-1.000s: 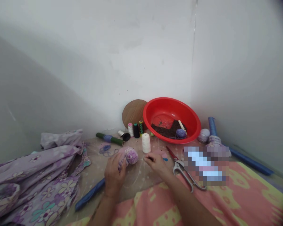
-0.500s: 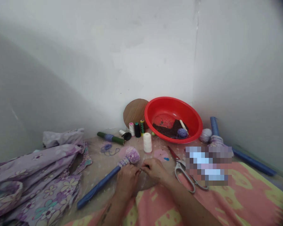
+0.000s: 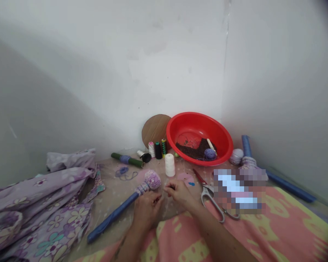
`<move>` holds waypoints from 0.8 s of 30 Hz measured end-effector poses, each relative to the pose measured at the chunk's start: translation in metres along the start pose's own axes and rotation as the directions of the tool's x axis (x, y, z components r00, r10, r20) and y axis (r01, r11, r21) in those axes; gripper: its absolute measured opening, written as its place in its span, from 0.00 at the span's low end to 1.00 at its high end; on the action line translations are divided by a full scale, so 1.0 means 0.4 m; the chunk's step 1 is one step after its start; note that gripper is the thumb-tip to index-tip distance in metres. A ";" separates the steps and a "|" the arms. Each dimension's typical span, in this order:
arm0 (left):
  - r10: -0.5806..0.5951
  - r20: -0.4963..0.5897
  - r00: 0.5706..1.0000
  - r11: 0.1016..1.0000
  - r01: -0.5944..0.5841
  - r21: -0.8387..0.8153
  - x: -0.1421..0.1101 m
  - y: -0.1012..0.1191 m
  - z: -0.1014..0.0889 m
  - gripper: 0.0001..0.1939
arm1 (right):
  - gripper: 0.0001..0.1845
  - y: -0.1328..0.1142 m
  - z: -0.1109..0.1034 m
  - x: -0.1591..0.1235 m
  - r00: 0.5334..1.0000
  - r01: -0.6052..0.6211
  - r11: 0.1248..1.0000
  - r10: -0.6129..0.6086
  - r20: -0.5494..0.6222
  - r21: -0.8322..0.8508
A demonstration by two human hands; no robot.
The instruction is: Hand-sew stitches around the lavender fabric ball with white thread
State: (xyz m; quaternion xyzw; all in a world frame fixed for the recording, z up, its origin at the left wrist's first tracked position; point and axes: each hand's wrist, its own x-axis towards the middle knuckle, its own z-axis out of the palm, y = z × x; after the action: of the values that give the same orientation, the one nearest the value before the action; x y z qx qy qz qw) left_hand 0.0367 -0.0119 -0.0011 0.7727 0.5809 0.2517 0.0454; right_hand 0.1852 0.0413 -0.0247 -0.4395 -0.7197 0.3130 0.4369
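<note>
My left hand is closed in a pinch, low in the middle of the head view, beside a blue stick with a round floral cloth head bound on at its end. Just to the right, my right hand also pinches with thumb and forefinger. What the fingertips hold is too small to make out. A white thread cone stands upright behind my right hand. Large scissors with grey handles and a red blade cover or blade lie to the right of that hand.
A red basin leans at the back, holding dark material and a purple yarn ball. Small thread spools stand beside a cardboard disc. Purple floral fabric lies left; a pink-yellow cloth spreads across the front right.
My hands have drawn slightly apart, leaving a wider gap between the fingertips. The whole view has shifted a little; the things on the surface stay in place.
</note>
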 end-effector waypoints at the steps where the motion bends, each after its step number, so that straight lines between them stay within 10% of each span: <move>1: 0.004 -0.003 1.000 1.000 -0.004 -0.022 0.001 0.003 0.000 0.15 | 0.07 -0.006 -0.002 -0.003 1.000 0.013 0.999 -0.013 0.003 -0.032; 8: -0.038 0.045 0.998 0.979 0.046 -0.200 0.003 0.010 0.010 0.14 | 0.08 -0.046 -0.007 -0.016 0.992 0.075 0.988 -0.061 0.107 -0.134; 12: -0.157 -0.052 0.986 0.925 0.128 -0.358 0.007 -0.011 0.009 0.13 | 0.13 -0.046 -0.037 -0.009 0.998 0.019 0.951 -0.036 -0.049 -0.307; 18: -0.477 -0.238 0.846 0.728 0.229 -0.647 0.021 -0.070 -0.001 0.16 | 0.14 -0.021 -0.105 0.005 0.935 -0.332 0.614 0.115 -0.335 -0.716; 24: -0.490 -0.237 0.839 0.687 0.204 -0.698 0.024 -0.073 0.000 0.18 | 0.16 0.038 -0.120 0.006 0.936 -0.346 0.423 0.218 -0.276 -0.837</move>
State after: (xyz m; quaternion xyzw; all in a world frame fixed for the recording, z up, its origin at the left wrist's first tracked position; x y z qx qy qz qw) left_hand 0.0132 0.0065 -0.0085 0.5108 0.5921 0.5770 0.2357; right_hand 0.2334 0.0531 -0.0164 -0.7328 -0.6641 -0.0581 0.1361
